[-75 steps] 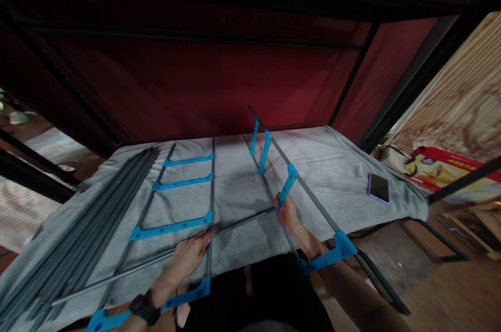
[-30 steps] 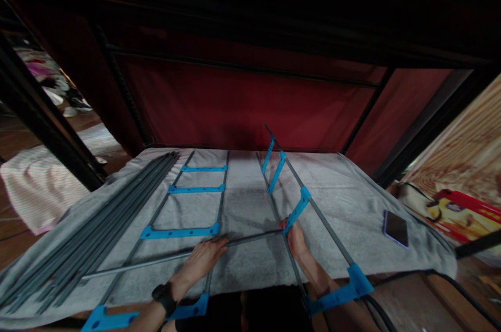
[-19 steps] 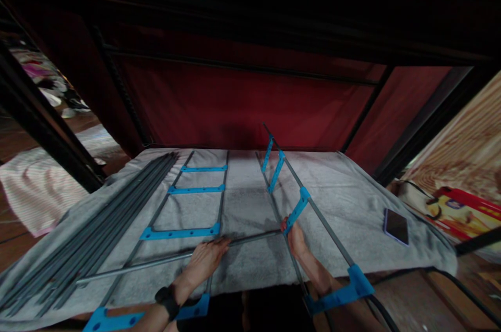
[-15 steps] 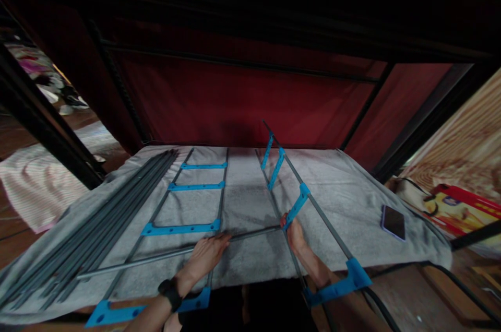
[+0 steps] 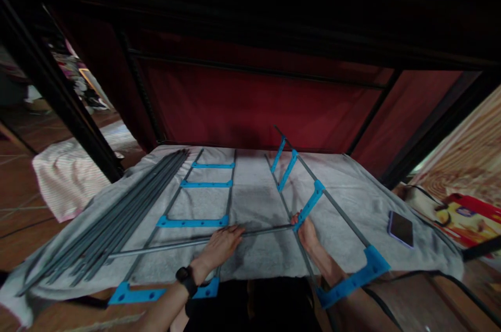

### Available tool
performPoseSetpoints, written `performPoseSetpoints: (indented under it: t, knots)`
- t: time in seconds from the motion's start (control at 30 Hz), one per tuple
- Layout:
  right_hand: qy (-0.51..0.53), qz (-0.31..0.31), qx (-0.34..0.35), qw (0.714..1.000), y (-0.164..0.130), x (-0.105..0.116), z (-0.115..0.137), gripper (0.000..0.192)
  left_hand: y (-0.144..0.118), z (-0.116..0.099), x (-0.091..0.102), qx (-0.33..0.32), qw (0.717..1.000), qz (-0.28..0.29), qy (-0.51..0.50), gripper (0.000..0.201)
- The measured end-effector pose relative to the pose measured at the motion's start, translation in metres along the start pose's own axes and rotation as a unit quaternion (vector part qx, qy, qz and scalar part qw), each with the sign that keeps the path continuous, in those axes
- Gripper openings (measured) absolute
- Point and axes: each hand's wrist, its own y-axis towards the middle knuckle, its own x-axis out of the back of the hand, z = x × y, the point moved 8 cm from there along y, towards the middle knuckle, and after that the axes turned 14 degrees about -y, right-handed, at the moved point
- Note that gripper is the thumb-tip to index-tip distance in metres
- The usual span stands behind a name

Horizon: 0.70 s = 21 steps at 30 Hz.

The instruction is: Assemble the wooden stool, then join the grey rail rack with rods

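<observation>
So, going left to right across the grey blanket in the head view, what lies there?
Bundle of loose grey metal rods → flat rod frame with blue plastic crossbars → tilted rod frame with blue crossbars → dark smartphone.

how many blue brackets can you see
8. Four on the flat frame. Four on the tilted frame. More may be hidden.
</observation>
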Motion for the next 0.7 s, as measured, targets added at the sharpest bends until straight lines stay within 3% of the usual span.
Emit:
performPoseSetpoints:
  t: [0.17,0.3,0.5,0.63,0.7]
  knots:
    - [0.003,0.006,-0.023,1.0,0.007,0.021,0.002,0.035,0.001,-0.001,-0.02,0.021,1.0,0.02,-0.007,0.046]
    - [-0.023,-0.004,-0.028,0.999,0.004,0.035,-0.002,0.037,-0.004,0.009,-0.025,0.039,0.999,0.01,0.0,0.048]
    - [-0.068,0.018,-0.046,0.997,0.0,0.045,-0.013,0.035,-0.022,0.029,-0.013,0.059,0.998,0.017,-0.001,0.048]
    - [-0.103,0.007,-0.071,0.992,-0.001,0.059,-0.018,0.039,-0.032,0.03,-0.003,0.066,0.998,-0.003,-0.003,0.05]
    - [-0.132,-0.012,-0.05,0.99,-0.007,0.073,-0.014,0.042,-0.035,0.028,-0.001,0.069,0.998,-0.004,-0.005,0.051]
